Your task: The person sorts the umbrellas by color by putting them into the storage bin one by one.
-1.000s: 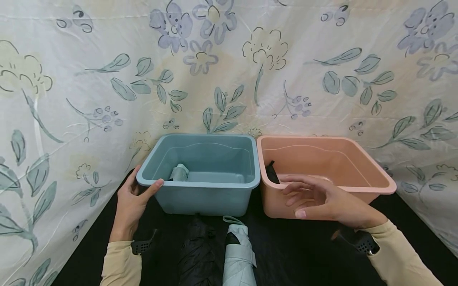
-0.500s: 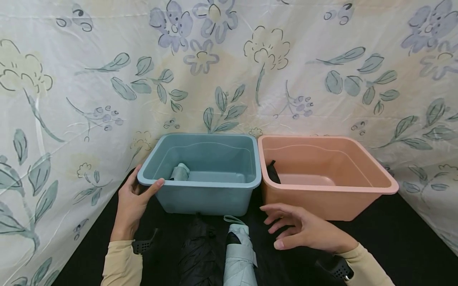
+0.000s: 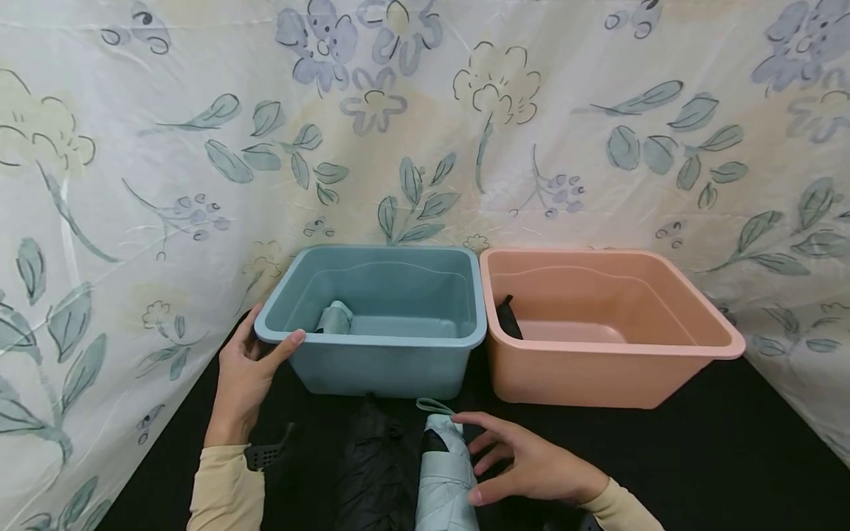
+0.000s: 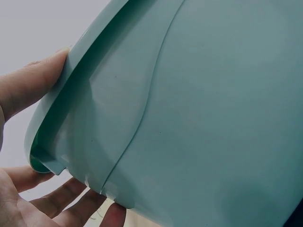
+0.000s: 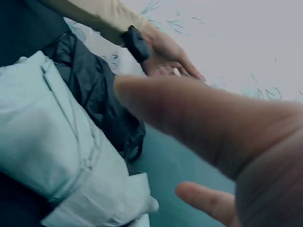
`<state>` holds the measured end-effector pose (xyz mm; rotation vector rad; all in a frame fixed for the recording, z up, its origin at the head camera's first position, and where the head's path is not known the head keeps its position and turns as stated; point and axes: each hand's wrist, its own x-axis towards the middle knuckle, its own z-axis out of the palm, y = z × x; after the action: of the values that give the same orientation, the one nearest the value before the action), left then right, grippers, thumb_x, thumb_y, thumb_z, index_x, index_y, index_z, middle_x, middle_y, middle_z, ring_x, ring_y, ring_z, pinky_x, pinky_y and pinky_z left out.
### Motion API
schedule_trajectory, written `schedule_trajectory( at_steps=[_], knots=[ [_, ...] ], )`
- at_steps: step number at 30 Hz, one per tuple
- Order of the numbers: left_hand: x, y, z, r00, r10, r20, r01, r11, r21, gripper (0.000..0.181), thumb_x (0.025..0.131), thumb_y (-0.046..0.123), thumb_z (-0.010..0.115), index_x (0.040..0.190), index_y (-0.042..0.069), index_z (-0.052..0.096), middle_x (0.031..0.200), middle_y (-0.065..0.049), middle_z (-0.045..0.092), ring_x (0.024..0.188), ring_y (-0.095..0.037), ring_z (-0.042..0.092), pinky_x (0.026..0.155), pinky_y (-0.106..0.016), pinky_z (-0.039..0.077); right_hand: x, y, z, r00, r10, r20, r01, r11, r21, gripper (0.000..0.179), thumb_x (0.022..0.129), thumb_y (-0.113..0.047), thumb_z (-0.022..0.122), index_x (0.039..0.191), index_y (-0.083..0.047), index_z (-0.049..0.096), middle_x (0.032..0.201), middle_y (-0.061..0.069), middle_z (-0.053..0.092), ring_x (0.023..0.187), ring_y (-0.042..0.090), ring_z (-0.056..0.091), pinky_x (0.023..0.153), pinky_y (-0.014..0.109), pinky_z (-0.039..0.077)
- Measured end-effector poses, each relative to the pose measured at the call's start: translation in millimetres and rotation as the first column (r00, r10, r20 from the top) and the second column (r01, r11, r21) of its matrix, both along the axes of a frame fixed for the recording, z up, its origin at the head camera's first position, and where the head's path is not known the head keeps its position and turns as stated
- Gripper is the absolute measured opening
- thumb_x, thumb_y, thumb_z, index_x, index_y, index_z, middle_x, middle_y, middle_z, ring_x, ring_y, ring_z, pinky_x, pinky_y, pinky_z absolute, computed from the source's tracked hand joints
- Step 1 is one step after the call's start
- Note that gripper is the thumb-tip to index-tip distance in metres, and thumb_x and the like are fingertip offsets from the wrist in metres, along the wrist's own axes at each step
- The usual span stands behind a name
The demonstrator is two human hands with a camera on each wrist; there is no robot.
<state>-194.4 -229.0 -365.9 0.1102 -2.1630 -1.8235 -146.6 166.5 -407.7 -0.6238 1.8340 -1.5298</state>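
Rim (image 3: 392, 341) of the blue bin (image 3: 378, 369) was grasped near one corner by the left hand (image 3: 244, 376). The right hand (image 3: 524, 461), unclenched, was just beside the pale umbrella (image 3: 443, 479).

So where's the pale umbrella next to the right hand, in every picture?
Head view: the pale umbrella is at the bottom, around the middle, just right of the black umbrella.
Left wrist view: it isn't in this one.
Right wrist view: it's big, filling much of the left side and running down to the bottom.
Shared landmark: the left hand, gripping the blue bin, shows in all three.
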Motion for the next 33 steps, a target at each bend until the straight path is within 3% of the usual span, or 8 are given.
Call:
schedule_trajectory(
  at_steps=[9,19,24,33],
  knots=[
    [0.5,-2.5,1.3,1.000,-0.003,-0.004,0.003,1.000,0.000,0.088,0.092,0.023,0.079,0.162,0.020,0.026,0.161,-0.008,0.033,0.146,-0.026,0.035,0.108,-0.024,0.041,10.4,-16.3,-7.0,0.996,-0.019,-0.088,0.025,0.997,0.074,0.084,0.086,-0.019,0.083,0.156,-0.017,0.037,0.126,0.013,0.053,0.096,0.027,0.063,0.079,0.032,0.056],
    [-1.0,-1.7,4.1,1.000,0.001,0.002,-0.001,1.000,0.012,0.089,0.092,0.023,0.078,0.163,0.019,0.024,0.163,-0.007,0.030,0.148,-0.026,0.032,0.115,-0.042,0.033,19.4,-31.0,-10.7,0.972,-0.123,-0.199,0.154,0.977,0.148,0.081,0.084,-0.027,0.085,0.154,-0.026,0.042,0.117,0.010,0.052,0.092,0.022,0.061,0.078,0.034,0.052],
    [-1.6,-1.1,4.5,1.000,0.005,0.007,-0.005,1.000,0.015,0.090,0.092,0.024,0.078,0.163,0.020,0.024,0.163,-0.007,0.030,0.148,-0.026,0.032,0.114,-0.046,0.032,25.8,-36.8,-11.7,0.968,-0.162,-0.193,0.200,0.959,0.199,0.078,0.085,-0.034,0.085,0.152,-0.034,0.044,0.108,0.010,0.048,0.090,0.023,0.054,0.071,0.034,0.048],
    [-1.2,0.8,3.1,1.000,0.008,0.013,-0.008,1.000,0.014,0.090,0.092,0.023,0.078,0.163,0.019,0.023,0.163,-0.008,0.030,0.148,-0.027,0.032,0.115,-0.048,0.032,30.1,-39.7,-41.4,0.930,-0.182,-0.320,0.244,0.956,0.164,0.078,0.081,-0.044,0.085,0.149,-0.041,0.047,0.106,0.007,0.043,0.089,0.019,0.041,0.063,0.028,0.040]
  ],
)
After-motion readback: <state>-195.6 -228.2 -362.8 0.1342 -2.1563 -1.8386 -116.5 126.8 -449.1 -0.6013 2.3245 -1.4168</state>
